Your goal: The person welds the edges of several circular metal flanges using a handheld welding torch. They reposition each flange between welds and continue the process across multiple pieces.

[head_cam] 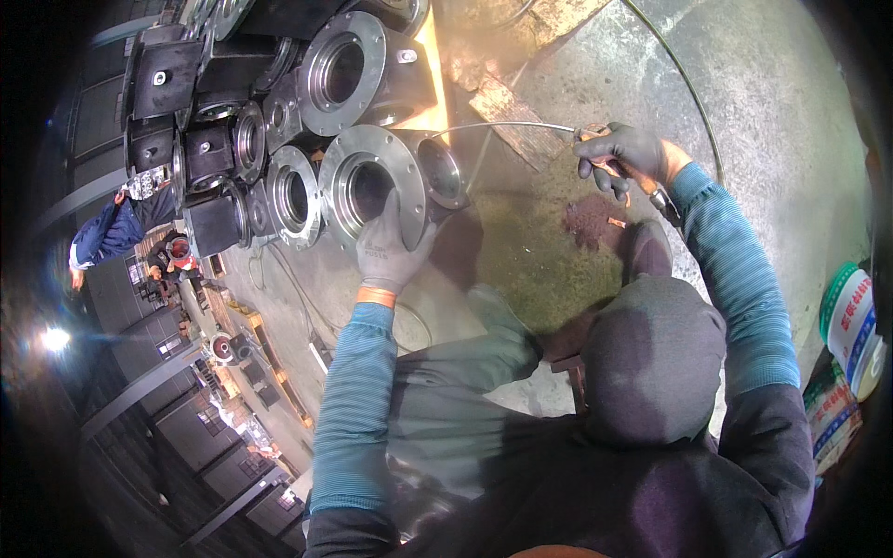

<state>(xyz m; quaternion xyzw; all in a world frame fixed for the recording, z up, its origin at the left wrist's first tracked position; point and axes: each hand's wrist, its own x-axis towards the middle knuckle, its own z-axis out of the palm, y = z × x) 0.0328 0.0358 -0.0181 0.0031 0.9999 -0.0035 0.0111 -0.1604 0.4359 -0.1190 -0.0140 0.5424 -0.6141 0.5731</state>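
My left hand [394,247], in a grey glove, grips the lower rim of a round-flanged metal housing [335,174], with a finger at its bore. Gloved too, my right hand [617,157] is closed around a hand tool [601,148] with orange-brown parts. A long, thin, curved metal rod [502,125] runs from this tool leftwards to the top of the housing's side opening. The rod's far end is hard to make out. Similar dark housings with machined flanges [343,73] stand close together above and to the left.
Wooden boards [520,115] lie on the concrete floor beyond the housings. A dark hose [687,77] curves down at the upper right. Labelled buckets [848,328] stand at the far right. A co-worker in blue [111,234] is in the left background, near pallets [272,363] and parts.
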